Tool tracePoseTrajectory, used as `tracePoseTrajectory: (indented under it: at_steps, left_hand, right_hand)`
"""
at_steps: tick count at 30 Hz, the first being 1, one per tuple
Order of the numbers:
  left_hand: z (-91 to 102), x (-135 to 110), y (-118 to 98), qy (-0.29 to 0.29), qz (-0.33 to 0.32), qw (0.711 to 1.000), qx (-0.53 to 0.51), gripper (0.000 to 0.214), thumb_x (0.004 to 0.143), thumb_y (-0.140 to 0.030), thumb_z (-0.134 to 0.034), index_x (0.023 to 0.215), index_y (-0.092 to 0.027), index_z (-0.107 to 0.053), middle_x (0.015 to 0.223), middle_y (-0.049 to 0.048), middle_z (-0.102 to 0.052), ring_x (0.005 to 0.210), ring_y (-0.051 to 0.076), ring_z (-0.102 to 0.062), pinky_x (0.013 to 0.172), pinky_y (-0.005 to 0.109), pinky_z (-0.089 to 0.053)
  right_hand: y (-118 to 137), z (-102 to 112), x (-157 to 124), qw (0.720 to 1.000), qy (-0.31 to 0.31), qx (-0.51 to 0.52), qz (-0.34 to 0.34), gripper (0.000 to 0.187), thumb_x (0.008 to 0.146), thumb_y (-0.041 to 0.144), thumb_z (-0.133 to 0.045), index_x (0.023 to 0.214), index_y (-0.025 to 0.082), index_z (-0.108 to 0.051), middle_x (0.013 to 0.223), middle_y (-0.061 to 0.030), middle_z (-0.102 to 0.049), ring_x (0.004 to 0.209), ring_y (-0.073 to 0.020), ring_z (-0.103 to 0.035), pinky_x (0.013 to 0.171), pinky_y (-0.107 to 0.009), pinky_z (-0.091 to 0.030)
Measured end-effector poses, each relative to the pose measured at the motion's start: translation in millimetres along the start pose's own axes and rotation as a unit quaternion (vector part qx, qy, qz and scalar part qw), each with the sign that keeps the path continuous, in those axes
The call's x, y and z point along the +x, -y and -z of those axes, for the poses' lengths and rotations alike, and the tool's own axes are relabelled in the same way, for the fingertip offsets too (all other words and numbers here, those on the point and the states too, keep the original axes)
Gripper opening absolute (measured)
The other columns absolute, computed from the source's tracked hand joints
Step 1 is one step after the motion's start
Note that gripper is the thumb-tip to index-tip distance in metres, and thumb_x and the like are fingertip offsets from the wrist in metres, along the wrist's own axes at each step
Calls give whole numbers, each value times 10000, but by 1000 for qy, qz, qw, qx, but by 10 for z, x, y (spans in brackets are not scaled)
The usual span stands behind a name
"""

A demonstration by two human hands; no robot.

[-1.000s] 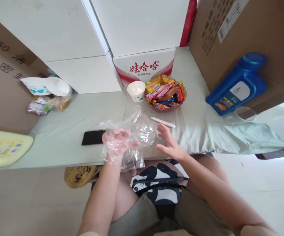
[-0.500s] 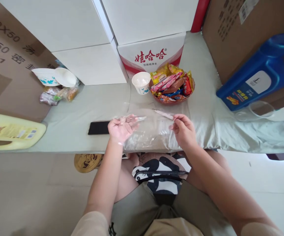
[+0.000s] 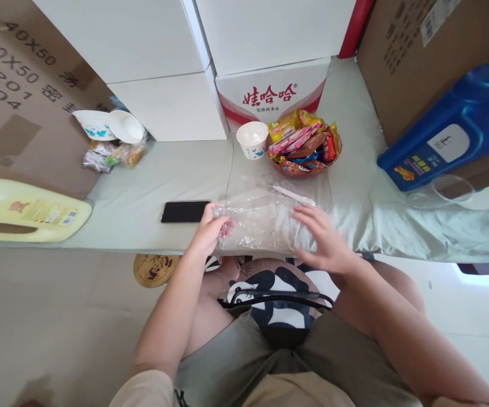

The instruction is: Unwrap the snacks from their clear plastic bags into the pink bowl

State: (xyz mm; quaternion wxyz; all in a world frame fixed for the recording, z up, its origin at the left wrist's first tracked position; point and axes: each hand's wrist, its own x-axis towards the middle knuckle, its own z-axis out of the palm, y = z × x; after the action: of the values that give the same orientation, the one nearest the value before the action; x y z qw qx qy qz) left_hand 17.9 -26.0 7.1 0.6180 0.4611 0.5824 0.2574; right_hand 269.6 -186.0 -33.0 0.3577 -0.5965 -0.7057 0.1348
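A crinkled clear plastic bag [image 3: 256,223] lies flat on the cloth-covered surface. My left hand [image 3: 211,229] is at its left edge, with fingers curled in and closed on the plastic. Over the bag's right side, my right hand [image 3: 323,240] has its fingers apart and holds nothing. A slim white strip [image 3: 294,195] rests at the bag's upper right, just beyond my right fingertips; its kind is not clear. Left of my left hand is a black phone [image 3: 184,211].
Behind the bag stand a paper cup [image 3: 252,141] and a bowl [image 3: 306,170] of wrapped snacks. A blue bottle [image 3: 439,135] and a clear plastic cup [image 3: 451,189] are at right. A yellow jug [image 3: 53,212], more paper cups [image 3: 126,126] and wrapped snacks [image 3: 100,155] are at left.
My right hand has let go of the slim white strip, which now lies on the bag, and has opened. My left hand has turned over from palm-up and closed at the bag's left edge.
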Motion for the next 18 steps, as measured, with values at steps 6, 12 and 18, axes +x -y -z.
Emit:
tracePoseTrajectory:
  at_steps: [6,12,18]
  left_hand:
    - [259,32,-38,-35,-27,999,14,607,644,-229,-645,1219,-280,-456,763,-26,-681,432,108,-565,413,182,-330]
    - [431,-135,-50,81,-291,951,72,574,469,-272,-876,1012,-232,-697,1255,123,-688,1346,341,-562,1042,382,-515]
    - [186,-94,92,190,-238,916,262,126,653,-176,-791,757,-246,-780,1019,67,-786,1139,304,-674,1084,395,-465]
  right_hand:
    - [67,-307,-28,993,115,-33,11,286,878,173,-597,1089,292,-748,1302,-81,-720,1313,-343,-604,1142,-641,-393]
    - [139,-151,88,985,8,136,-104,211,938,361,-542,856,263,-710,847,-63,-769,829,-255,-734,789,-446,-589]
    - [125,22,155,929,-77,240,-272,226,877,457,-604,904,239,-660,706,0,-708,490,-137,-588,503,-286,-484]
